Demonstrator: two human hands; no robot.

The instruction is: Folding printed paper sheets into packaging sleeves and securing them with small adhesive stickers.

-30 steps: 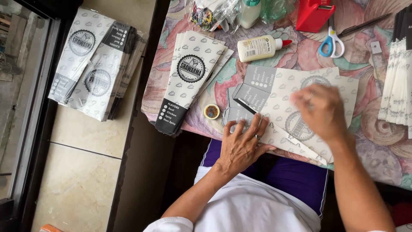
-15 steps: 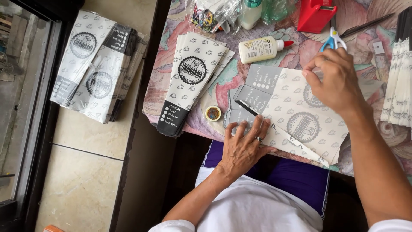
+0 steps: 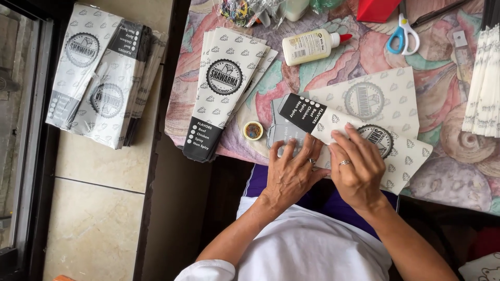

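Your flat, open left hand (image 3: pixel 291 174) and right hand (image 3: pixel 359 166) press a printed paper sleeve (image 3: pixel 359 132), hiding its near edge, with a white glue bottle (image 3: pixel 310 47) far behind.

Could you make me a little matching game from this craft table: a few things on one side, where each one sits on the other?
Things:
1. glue bottle
2. scissors
3. small round pot
4. paper sleeve

Places:
A. under both hands, left hand and right hand
B. lying on its side, red cap pointing right
C. near the table's front edge, beside the stack of printed sleeves
D. far side of the table, blue handles

Pairs: 1-B, 2-D, 3-C, 4-A
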